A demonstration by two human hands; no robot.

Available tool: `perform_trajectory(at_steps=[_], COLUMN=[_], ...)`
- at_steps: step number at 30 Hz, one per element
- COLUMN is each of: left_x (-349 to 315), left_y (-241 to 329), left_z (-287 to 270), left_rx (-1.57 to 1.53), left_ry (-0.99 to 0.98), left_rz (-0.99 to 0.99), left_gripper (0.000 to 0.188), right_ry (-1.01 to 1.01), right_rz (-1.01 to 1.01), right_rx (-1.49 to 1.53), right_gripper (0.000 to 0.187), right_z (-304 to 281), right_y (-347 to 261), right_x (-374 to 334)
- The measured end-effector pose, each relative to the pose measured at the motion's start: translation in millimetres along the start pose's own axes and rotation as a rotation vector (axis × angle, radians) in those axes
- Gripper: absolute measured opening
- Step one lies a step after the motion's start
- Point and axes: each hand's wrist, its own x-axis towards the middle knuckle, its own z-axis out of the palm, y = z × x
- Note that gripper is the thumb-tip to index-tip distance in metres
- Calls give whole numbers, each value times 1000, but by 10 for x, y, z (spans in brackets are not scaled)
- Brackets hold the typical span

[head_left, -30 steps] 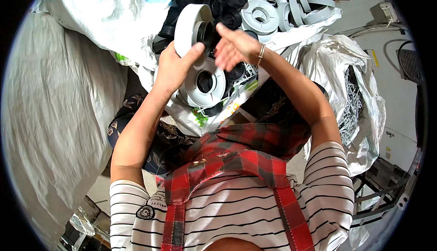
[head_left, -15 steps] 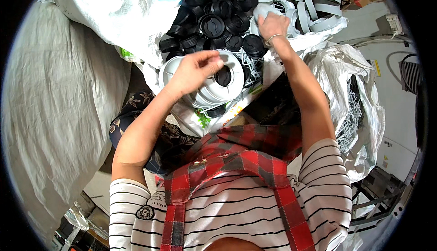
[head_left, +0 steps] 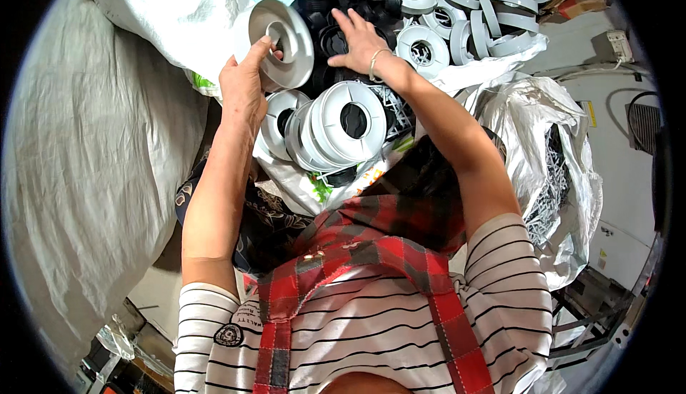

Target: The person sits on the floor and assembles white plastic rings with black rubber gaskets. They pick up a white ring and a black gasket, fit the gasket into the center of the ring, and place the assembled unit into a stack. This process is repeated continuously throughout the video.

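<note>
My left hand point(head_left: 246, 83) grips a white plastic ring point(head_left: 299, 44) by its inner hole, thumb inside, holding it tilted above the left side of the pile. With fingers spread, my right hand point(head_left: 359, 42) reaches over the black threaded caps point(head_left: 331, 40), and I cannot tell whether it touches them. Nearer to me, a leaning stack of white flanged rings point(head_left: 332, 144) lies on its side, with a black part visible through the front hole. Another white ring point(head_left: 275, 137) rests left of that stack.
More white rings point(head_left: 514, 19) fill the far right, with a single white ring point(head_left: 423, 50) nearer. At right, an open white sack point(head_left: 572, 137) contains small grey plastic pieces point(head_left: 549, 194). A large white sack point(head_left: 107, 165) stands at left. Grey sticks point(head_left: 396, 112) lie beside the stack.
My left hand has moved up and left and now holds a white ring. My right hand has left the white part at far right and moved left over the black caps, fingers spreading.
</note>
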Motion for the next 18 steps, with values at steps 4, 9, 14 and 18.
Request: perform_trajectory(at_steps=[4,9,14,18], left_x=[65,-17,-88,-196], left_y=[-85,-138,-165,-64], left_z=[-57,72,128,250], left_rx=[60,-26,-18,-18], left_ry=[-18,-143,-349,-396], left_rz=[95,41,-62,-179], left_gripper=[29,23,35,38], right_ry=[-148,-58,-80,-104], right_rz=[39,-111,-298,-427], right_rx=[-132,439,339,89], right_gripper=[84,79,75,76], right_z=[-118,-601,-916,-992], right_y=[-148,-356,-495,-442], right_x=[35,-65,-362,-528])
